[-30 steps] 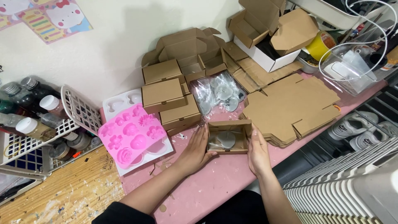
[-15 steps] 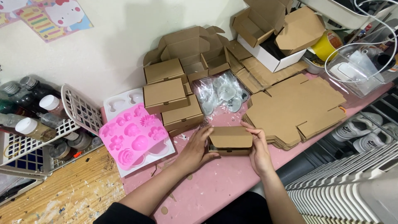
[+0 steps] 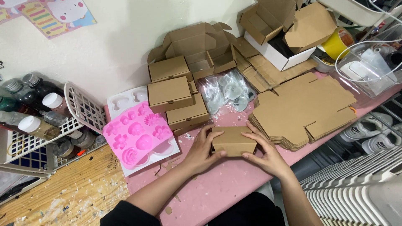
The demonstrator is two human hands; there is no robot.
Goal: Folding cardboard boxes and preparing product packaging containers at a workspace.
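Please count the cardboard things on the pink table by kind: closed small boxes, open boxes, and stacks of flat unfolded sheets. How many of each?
Closed small boxes: 4, namely the box in both hands (left hand, right hand), and three stacked by the wall.
Open boxes: 2.
Stacks of flat sheets: 1.
Total: 7.

Your left hand [image 3: 200,151] and right hand [image 3: 267,155] cover both ends of the small cardboard box [image 3: 233,141], so you cannot see its contents; the clear bag [image 3: 228,91] holds pale items too blurred to identify; the radiator [image 3: 356,188] runs off the lower right edge.
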